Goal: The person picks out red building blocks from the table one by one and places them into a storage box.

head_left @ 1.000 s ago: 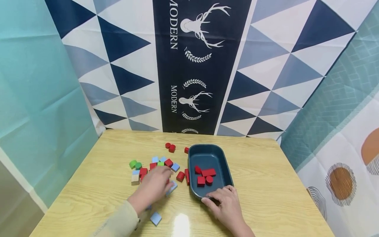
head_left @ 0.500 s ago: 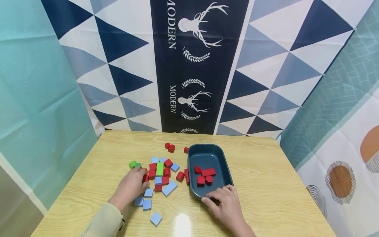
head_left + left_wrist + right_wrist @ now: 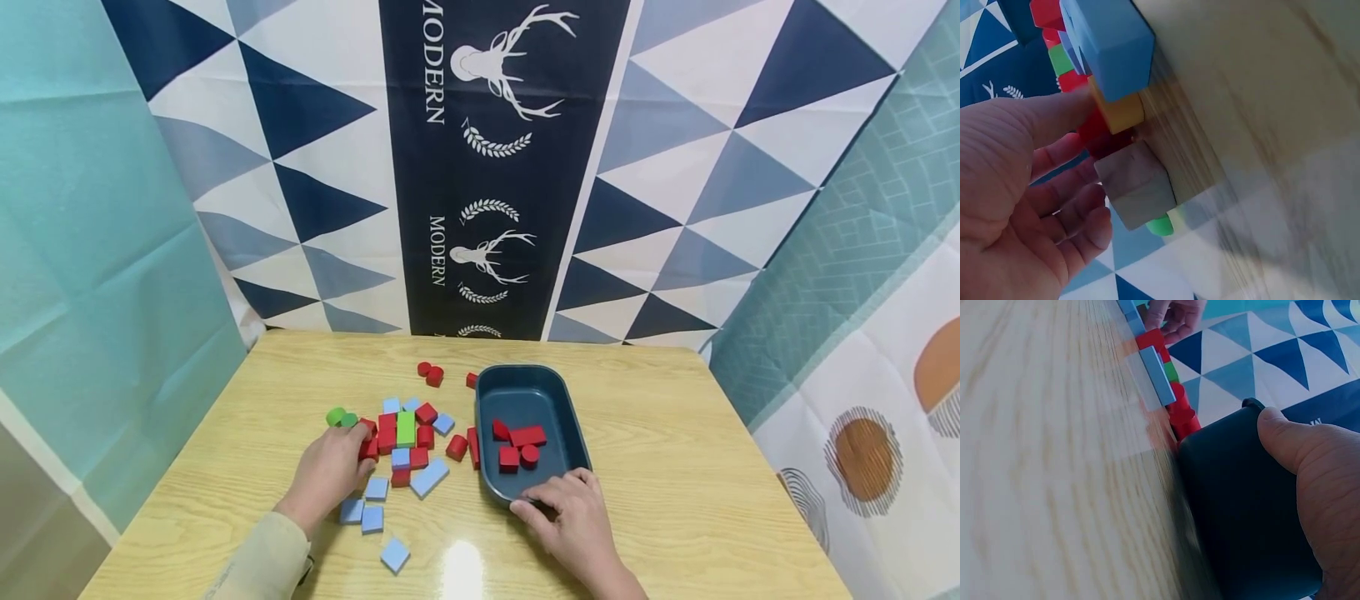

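Red block (image 3: 370,450) sits left of the neighbouring blocks (image 3: 387,438), between thumb and fingers of my left hand (image 3: 327,467); I cannot tell whether they pinch it. I'd best squeeze opposite sides and lift straight, my right hand (image 3: 572,517) gripping the tray (image 3: 528,403). The block's exposed end faces traywards; its long axis is hidden.

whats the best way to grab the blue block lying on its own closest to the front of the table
Probably come straight down from above and pinch the lone blue block by two opposite side faces, near their middles. It lies flat on the table, its top uncovered and no other block touching it, so either pair of sides looks reachable.
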`<state>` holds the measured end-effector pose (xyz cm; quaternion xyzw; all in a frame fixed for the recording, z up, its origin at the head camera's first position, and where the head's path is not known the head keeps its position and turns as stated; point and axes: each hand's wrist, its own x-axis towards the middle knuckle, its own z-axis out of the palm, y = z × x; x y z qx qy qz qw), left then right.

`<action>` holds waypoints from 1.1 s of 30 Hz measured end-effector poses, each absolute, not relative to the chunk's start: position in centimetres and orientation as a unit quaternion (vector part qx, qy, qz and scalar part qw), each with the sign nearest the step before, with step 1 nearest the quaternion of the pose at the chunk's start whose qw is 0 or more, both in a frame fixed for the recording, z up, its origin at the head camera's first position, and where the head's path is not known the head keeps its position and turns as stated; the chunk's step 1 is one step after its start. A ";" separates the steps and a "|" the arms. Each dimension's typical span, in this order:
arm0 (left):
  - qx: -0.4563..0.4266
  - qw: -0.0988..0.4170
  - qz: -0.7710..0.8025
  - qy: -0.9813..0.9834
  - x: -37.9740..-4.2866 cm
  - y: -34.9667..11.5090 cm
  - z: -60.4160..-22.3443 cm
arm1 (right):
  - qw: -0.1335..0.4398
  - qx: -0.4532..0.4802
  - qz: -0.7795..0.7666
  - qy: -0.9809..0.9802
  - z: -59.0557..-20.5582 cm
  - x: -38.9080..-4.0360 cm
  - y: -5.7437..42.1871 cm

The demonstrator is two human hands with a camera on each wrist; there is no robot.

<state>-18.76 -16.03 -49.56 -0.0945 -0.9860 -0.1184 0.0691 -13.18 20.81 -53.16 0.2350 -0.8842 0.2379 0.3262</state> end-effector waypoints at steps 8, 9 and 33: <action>-0.111 0.054 -0.095 -0.988 -19.4 -15.9 -48.6 | 0.315 0.235 0.239 -0.888 -53.1 -13.2 20.8; -0.112 0.057 -0.091 -0.988 -19.5 -15.9 -48.0 | 0.314 0.236 0.238 -0.888 -53.1 -13.2 20.8; -0.203 0.048 -0.193 -0.959 -27.6 2.4 -47.0 | 0.318 0.231 0.227 -0.891 -53.1 -13.0 21.0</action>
